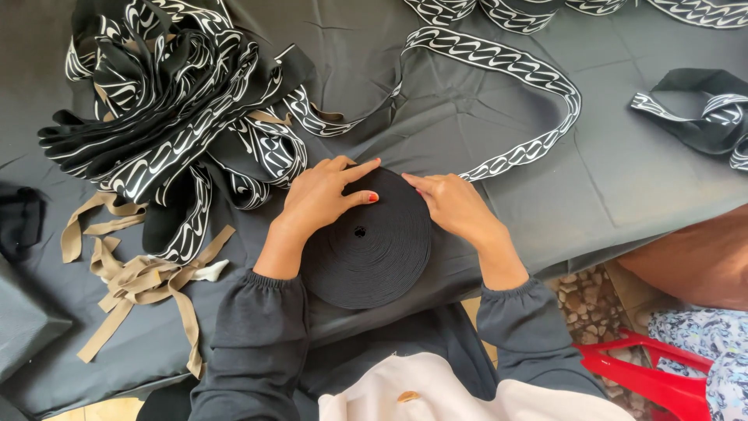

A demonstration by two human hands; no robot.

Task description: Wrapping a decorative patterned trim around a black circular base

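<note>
Both hands flat on black tape roll [366, 242], centre-bottom of frame, on dark-clothed bench [623, 179].
Left hand [323, 195] and right hand [456, 206] press its top edge, open, no grip closed—likely steadying coil; patterned band pile [167, 117] upper left.

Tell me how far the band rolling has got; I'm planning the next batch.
Done: a large flat black coil of band lies wound on the dark cloth-covered table. In hand: the left hand and right hand press its upper edge. Left: a black-and-white patterned band trails loose, beside a heaped patterned pile.
</note>
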